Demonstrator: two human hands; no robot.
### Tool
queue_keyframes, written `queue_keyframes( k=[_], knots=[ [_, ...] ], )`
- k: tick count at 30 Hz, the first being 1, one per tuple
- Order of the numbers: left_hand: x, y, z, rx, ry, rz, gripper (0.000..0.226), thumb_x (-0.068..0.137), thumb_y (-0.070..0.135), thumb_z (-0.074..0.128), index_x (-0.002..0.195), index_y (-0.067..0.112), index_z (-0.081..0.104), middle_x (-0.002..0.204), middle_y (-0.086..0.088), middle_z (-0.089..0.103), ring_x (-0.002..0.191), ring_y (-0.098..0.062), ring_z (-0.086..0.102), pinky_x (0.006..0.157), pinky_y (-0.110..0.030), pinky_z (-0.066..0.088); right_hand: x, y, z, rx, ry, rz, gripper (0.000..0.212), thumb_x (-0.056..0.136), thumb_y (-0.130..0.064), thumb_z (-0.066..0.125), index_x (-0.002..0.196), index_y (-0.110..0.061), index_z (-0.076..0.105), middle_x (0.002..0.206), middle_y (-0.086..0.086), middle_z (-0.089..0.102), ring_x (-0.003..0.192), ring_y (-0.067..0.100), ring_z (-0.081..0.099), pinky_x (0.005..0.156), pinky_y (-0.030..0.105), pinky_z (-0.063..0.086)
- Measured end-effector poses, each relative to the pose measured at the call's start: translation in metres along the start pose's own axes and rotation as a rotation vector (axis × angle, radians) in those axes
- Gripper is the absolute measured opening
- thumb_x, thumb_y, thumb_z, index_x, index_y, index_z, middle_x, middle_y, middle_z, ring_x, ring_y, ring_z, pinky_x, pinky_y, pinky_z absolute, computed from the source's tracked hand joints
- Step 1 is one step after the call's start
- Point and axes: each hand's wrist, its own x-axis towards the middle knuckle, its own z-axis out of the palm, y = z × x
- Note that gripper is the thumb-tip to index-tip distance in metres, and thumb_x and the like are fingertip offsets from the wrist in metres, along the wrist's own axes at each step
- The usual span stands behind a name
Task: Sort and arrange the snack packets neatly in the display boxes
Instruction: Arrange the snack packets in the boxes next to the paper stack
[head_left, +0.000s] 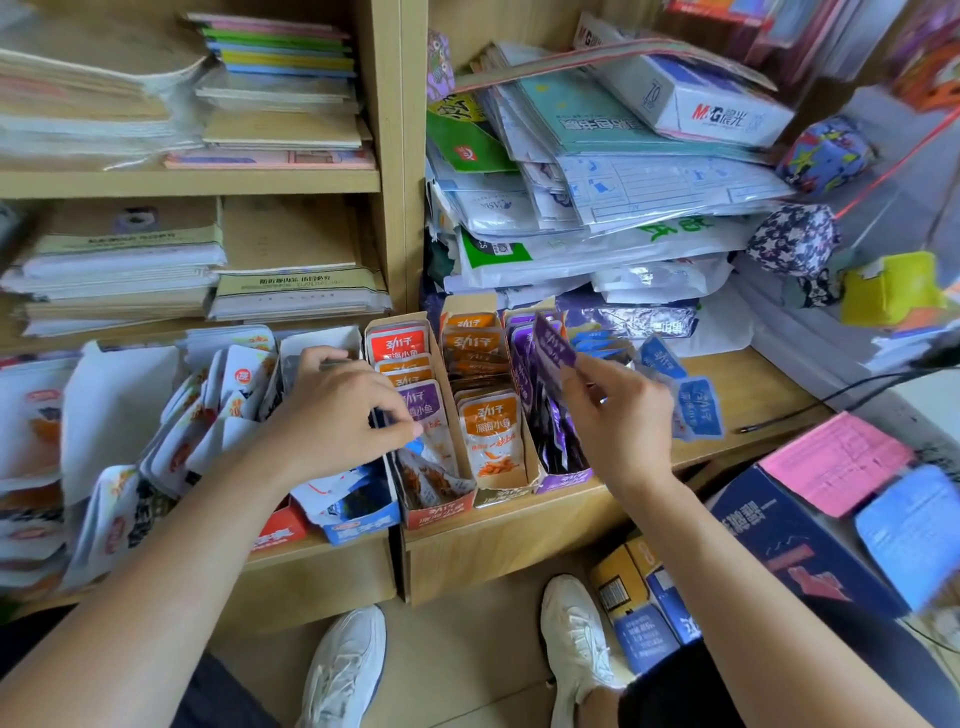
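Observation:
Three narrow display boxes stand side by side on the low wooden shelf: a red box (439, 512) with red, orange and purple packets, an orange box (506, 496) with orange packets, and a purple box (563, 479) with purple packets. My right hand (618, 415) pinches a purple packet (551, 347) above the purple box. Loose blue packets (693, 397) lie just right of that hand. My left hand (337, 410) hovers beside the red box, fingertips pinched near a purple packet (422, 402) in it; what it holds I cannot make out.
A blue box (358, 525) and white snack packets (228, 395) fill the shelf to the left. Stacked papers and stationery crowd the shelves above. Cardboard boxes (810, 525) sit at the lower right, a black cable (810, 405) crosses the shelf, and my white shoes (576, 639) stand below.

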Motion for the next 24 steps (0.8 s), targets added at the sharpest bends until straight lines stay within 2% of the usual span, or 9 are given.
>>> queue_keyframes(
  k=[4, 7, 9, 10, 12, 17, 20, 22, 24],
  knots=[
    [-0.005, -0.004, -0.003, -0.009, -0.064, 0.029, 0.043, 0.074, 0.071, 0.040, 0.085, 0.044, 0.072, 0.095, 0.033, 0.065, 0.109, 0.011, 0.051, 0.111, -0.031, 0.008, -0.001, -0.005, 0.006, -0.066, -0.334, 0.013, 0.019, 0.098, -0.022, 0.060, 0.102, -0.013, 0.077, 0.078, 0.003, 0.073, 0.067, 0.020, 0.063, 0.060, 0.037, 0.054],
    [-0.011, -0.007, -0.008, -0.016, -0.138, 0.075, 0.035, 0.073, 0.068, 0.057, 0.098, 0.046, 0.069, 0.107, 0.035, 0.060, 0.120, 0.016, 0.041, 0.112, -0.023, -0.005, 0.002, -0.001, 0.008, -0.104, -0.449, 0.072, 0.024, 0.099, -0.028, 0.056, 0.097, -0.011, 0.073, 0.079, 0.002, 0.069, 0.072, 0.022, 0.062, 0.059, 0.031, 0.052],
    [-0.011, -0.009, -0.008, -0.034, -0.097, 0.089, 0.012, 0.084, 0.050, 0.071, 0.095, 0.048, 0.069, 0.104, 0.034, 0.062, 0.117, 0.012, 0.048, 0.111, -0.022, -0.001, 0.003, -0.004, 0.008, -0.091, -0.350, 0.023, 0.015, 0.096, -0.024, 0.059, 0.087, -0.014, 0.064, 0.073, -0.008, 0.056, 0.071, 0.020, 0.051, 0.055, 0.024, 0.036],
    [-0.010, -0.009, -0.008, -0.050, -0.062, 0.079, 0.008, 0.089, 0.042, 0.070, 0.094, 0.049, 0.069, 0.101, 0.033, 0.064, 0.114, 0.009, 0.052, 0.110, -0.023, 0.005, 0.003, -0.006, 0.008, -0.077, -0.256, -0.014, 0.007, 0.093, -0.021, 0.062, 0.090, -0.015, 0.063, 0.076, -0.012, 0.050, 0.074, 0.017, 0.047, 0.059, 0.022, 0.032],
    [-0.007, -0.005, -0.009, -0.094, -0.001, 0.037, 0.007, 0.093, 0.042, 0.064, 0.094, 0.046, 0.070, 0.096, 0.029, 0.067, 0.106, 0.004, 0.056, 0.109, -0.029, 0.016, -0.001, -0.019, 0.009, -0.004, -0.141, -0.070, 0.020, 0.090, -0.021, 0.070, 0.108, -0.012, 0.070, 0.087, -0.010, 0.053, 0.079, 0.010, 0.047, 0.068, 0.021, 0.037],
    [-0.001, 0.007, -0.010, -0.256, 0.140, 0.042, 0.023, 0.093, 0.059, 0.057, 0.095, 0.041, 0.072, 0.083, 0.032, 0.063, 0.091, -0.001, 0.059, 0.099, -0.045, 0.037, -0.023, -0.054, 0.025, 0.294, -0.449, -0.058, 0.040, 0.084, -0.039, 0.078, 0.116, -0.015, 0.072, 0.102, -0.006, 0.072, 0.082, 0.005, 0.061, 0.070, 0.019, 0.052],
    [0.001, 0.015, -0.012, -0.343, 0.210, 0.071, 0.010, 0.092, 0.040, 0.068, 0.101, 0.037, 0.073, 0.089, 0.033, 0.063, 0.094, 0.007, 0.058, 0.092, -0.042, 0.040, -0.022, -0.059, 0.037, 0.325, -0.455, -0.043, 0.022, 0.091, -0.027, 0.070, 0.105, -0.010, 0.070, 0.084, 0.003, 0.071, 0.071, 0.020, 0.063, 0.062, 0.042, 0.053],
    [0.001, 0.016, -0.014, -0.292, 0.221, 0.056, 0.030, 0.091, 0.034, 0.072, 0.121, 0.036, 0.067, 0.101, 0.031, 0.066, 0.104, 0.001, 0.060, 0.095, -0.041, 0.040, -0.016, -0.057, 0.037, 0.360, -0.404, 0.005, 0.013, 0.094, -0.020, 0.067, 0.099, -0.008, 0.068, 0.080, 0.004, 0.070, 0.070, 0.022, 0.067, 0.058, 0.043, 0.055],
    [-0.001, 0.015, -0.014, -0.155, 0.138, 0.023, 0.056, 0.088, 0.035, 0.074, 0.140, 0.034, 0.053, 0.120, 0.023, 0.066, 0.119, -0.009, 0.055, 0.104, -0.042, 0.033, -0.009, -0.052, 0.025, 0.392, -0.314, 0.101, 0.008, 0.094, -0.017, 0.068, 0.099, -0.011, 0.068, 0.084, -0.004, 0.073, 0.077, 0.011, 0.072, 0.059, 0.030, 0.060]
  ],
)
